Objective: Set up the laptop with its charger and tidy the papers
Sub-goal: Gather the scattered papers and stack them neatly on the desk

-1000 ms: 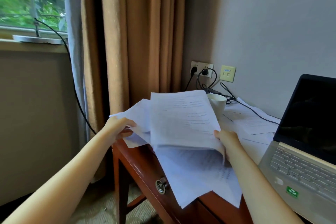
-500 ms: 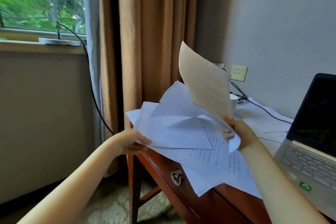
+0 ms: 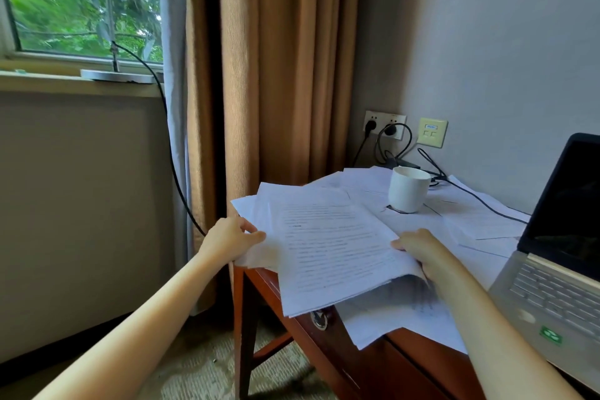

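The left hand (image 3: pixel 232 239) pinches the left edge of the papers (image 3: pixel 331 247), with the thumb on top. The right hand (image 3: pixel 418 250) holds the right edge, with the thumb on top and the fingers tucked under, out of sight. Both hands are closed on the papers. The papers are a loose, messy pile with print on the top page. They sit over the front left corner of the desk (image 3: pixel 324 344) and stick out past its edge.

More sheets (image 3: pixel 470 221) lie flat all over the desk. A white cup (image 3: pixel 408 189) stands on them, near the wall. The laptop (image 3: pixel 558 269) is open on the right, and its screen is dark. A black cord (image 3: pixel 480 201) runs from behind the cup to the laptop. Two plugs sit in the wall socket (image 3: pixel 384 124). A brown curtain (image 3: pixel 276 75) hangs left of the desk, beside a window (image 3: pixel 81 0).
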